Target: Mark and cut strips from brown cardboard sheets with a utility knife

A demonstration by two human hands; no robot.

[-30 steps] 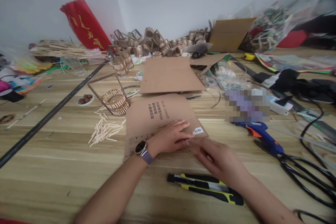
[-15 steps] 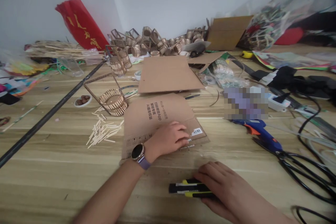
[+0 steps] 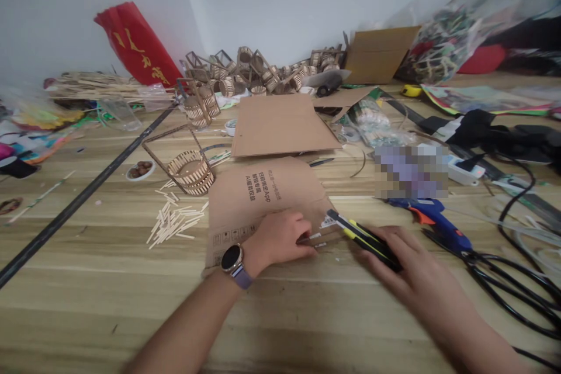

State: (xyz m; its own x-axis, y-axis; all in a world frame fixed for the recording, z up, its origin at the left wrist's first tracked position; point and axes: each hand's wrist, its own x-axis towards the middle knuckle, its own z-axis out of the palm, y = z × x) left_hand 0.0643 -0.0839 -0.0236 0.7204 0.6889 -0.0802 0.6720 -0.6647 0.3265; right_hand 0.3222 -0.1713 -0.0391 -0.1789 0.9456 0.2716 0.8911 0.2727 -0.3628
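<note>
A printed piece of cardboard [image 3: 236,204] lies on the wooden table in front of me. My left hand [image 3: 287,236], with a watch on its wrist, rests on its near right part, fingers bent and gripping at the edge. In my right hand [image 3: 401,260] is a black and yellow utility knife [image 3: 362,238], its front end angled up and left over the cardboard's right corner by a white barcode label [image 3: 328,221]. Whether the blade is out cannot be seen. A blue glue gun [image 3: 447,228] lies to the right.
Loose short sticks [image 3: 175,222] and a small handled basket [image 3: 190,172] are left of the cardboard. Behind it lies another cardboard sheet [image 3: 280,128]. A bowl of brown balls [image 3: 140,169] stands further left. Black cable [image 3: 508,292] coils at right; many small baskets [image 3: 263,70] pile along the wall.
My right hand has lifted the utility knife up and to the right, turning it toward the cardboard's right corner. My left hand's fingers have curled in more on the cardboard.
</note>
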